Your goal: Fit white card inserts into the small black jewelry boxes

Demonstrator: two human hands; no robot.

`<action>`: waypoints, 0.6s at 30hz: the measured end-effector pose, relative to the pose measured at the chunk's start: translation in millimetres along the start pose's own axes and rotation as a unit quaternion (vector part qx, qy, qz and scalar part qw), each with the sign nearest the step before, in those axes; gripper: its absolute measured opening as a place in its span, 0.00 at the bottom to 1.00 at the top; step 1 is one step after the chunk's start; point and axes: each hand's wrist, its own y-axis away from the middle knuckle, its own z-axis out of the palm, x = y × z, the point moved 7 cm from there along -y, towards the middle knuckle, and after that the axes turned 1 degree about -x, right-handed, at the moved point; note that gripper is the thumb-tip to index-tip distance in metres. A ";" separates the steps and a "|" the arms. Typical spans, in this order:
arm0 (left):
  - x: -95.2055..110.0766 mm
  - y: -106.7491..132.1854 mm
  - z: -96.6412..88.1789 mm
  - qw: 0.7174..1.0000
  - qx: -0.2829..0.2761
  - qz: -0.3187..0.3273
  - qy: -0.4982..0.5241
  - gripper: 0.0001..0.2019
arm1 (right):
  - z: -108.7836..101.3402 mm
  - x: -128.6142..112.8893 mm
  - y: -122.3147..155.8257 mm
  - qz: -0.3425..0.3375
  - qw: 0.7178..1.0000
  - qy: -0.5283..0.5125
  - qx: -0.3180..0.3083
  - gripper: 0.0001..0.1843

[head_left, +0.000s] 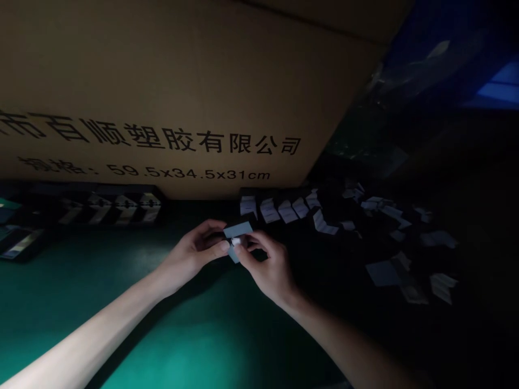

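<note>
Well, we see two bare hands close together above the bench, and they share one small pale blue folded card (237, 230). The left hand (190, 253) curls round one side of it. The right hand (268, 270) pinches in from the other side. The fingers (247, 253) of both hands are nearly shut and have hold of the card. A tiny white bit (234, 242) shows right by the fingertips.

We think the card could slip if the fingers go loose, or bend if they squeeze too hard. If it fell past the right fingers, it could get lost among the loose pale folded cards (322, 222), where the light is dim. Past the left fingers sit black trays (109, 208) with small pieces in them, and a wide move could bump them. Ahead of the fingers stands a big brown cardboard box (162, 92) with black print, so there is less room that way. Below the fingers, the flat green bench (174, 335) gives lots of room to move.
</note>
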 end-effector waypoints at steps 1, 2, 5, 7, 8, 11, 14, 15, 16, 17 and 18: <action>0.3 -0.1 -0.2 1.000 0.004 0.002 -0.004 0.21 | -1.0 -1.0 -0.6 -0.018 1.000 0.005 0.005 0.09; 1.0 -0.1 -0.2 1.000 0.007 0.005 -0.007 0.21 | -1.9 -1.3 -1.3 -0.031 0.999 0.007 0.007 0.09; 3.2 0.1 0.7 1.000 0.012 0.004 -0.001 0.22 | -2.8 3.0 -3.8 -0.029 1.000 0.002 -0.002 0.08; 4.2 0.4 2.0 1.000 0.009 0.001 0.004 0.21 | -2.9 6.4 -5.1 -0.017 1.000 -0.006 -0.012 0.07; 4.3 0.6 2.7 1.000 0.007 -0.001 0.005 0.21 | -3.1 7.2 -5.5 -0.014 1.000 -0.009 -0.016 0.07; 3.8 1.0 3.9 1.000 0.001 -0.001 -0.002 0.20 | -3.8 5.7 -6.1 -0.025 0.999 0.000 -0.023 0.07; 2.9 1.5 4.2 1.000 0.005 0.001 -0.008 0.20 | -3.7 3.8 -6.5 -0.036 0.999 0.018 -0.032 0.07; 2.8 1.6 4.4 1.000 0.007 0.001 -0.009 0.20 | -3.9 3.5 -6.5 -0.040 0.998 0.022 -0.032 0.06; 2.9 1.7 4.7 1.000 0.009 0.000 -0.009 0.20 | -4.2 3.4 -6.5 -0.042 0.998 0.025 -0.031 0.06; 3.1 1.7 5.0 1.000 0.011 0.000 -0.008 0.20 | -4.6 3.5 -6.4 -0.044 0.998 0.029 -0.029 0.06; 3.6 1.6 5.2 1.000 0.013 0.000 -0.010 0.20 | -5.0 3.5 -6.1 -0.046 0.998 0.032 -0.026 0.05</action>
